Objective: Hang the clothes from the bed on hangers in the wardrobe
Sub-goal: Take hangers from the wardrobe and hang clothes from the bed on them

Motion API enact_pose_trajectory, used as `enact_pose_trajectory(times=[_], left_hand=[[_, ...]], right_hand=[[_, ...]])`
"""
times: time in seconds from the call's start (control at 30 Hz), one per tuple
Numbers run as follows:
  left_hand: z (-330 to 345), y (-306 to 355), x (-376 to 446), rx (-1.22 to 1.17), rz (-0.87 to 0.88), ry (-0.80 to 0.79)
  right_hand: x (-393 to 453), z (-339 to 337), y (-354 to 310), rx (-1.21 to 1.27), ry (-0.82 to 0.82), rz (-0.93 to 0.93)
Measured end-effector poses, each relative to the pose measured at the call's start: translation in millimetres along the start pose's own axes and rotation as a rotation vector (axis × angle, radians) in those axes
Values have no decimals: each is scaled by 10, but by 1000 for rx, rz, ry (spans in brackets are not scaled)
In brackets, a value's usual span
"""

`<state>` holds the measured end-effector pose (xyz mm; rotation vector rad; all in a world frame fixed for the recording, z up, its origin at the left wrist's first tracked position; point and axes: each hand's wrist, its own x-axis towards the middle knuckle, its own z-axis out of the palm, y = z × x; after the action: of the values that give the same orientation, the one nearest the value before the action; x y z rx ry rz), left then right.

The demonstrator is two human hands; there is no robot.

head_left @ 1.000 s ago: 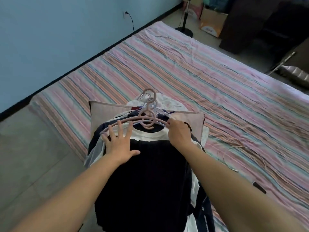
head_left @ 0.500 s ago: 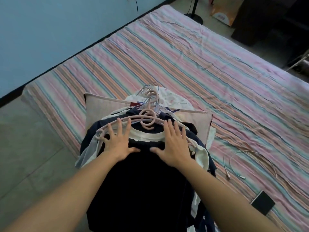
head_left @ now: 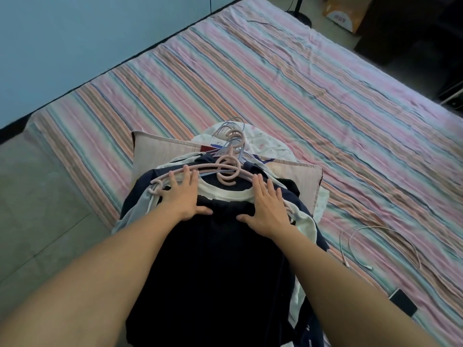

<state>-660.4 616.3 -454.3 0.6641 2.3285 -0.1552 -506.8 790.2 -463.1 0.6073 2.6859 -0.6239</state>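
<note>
So the biggest thing in view is the bed with its pink, teal and orange striped sheet [head_left: 300, 101], pushed up against a light blue wall [head_left: 75, 33]. On the near edge of the bed sits a stack of clothes already on hangers, and the top one is a dark navy T-shirt with a white neck band [head_left: 215, 259], lying flat and draped toward the camera. Under the stack there's a pale pink rectangular pillow [head_left: 160, 154]. The left hand [head_left: 184, 196] lies flat with fingers spread on the shirt's shoulder, fingertips touching the pink plastic hanger [head_left: 225, 171] threaded through the neck. The right hand [head_left: 269, 207] is flat and open too, pressing on the other shoulder, gripping nothing. More pink and bluish hanger hooks [head_left: 231, 132] fan out behind. Off to the right a white charging cable [head_left: 375, 236] loops on the sheet, and a small black phone [head_left: 403, 301] lies near the bed edge.
</note>
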Motion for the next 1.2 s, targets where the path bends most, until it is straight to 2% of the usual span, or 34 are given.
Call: enact_pose_trajectory(times=[0.27,0.47,0.73,0.87,1.07,1.2], left_hand=[[-370,-172,-355,-31,136,-26],[-568,-258,-908,-103,171,44],[-876,-560,-1893,-157,206,189],[-973,-818,-2508,-112,160,272],[-923,-1356,-3465,-141,118,365],[-783,-1716,-4316,-145,111,488]], right_hand=[[-111,-404,-291,-173,-182,113],[-427,-791,-630,-274,-151,127],[-1162,-1260,-1507,-245,-52,-40],[-1617,-1483,-2000,-236,-41,-113],[-2506,-1709,-2774,-235,22,-269],[-3153,-1804,-3440,-221,51,-394]])
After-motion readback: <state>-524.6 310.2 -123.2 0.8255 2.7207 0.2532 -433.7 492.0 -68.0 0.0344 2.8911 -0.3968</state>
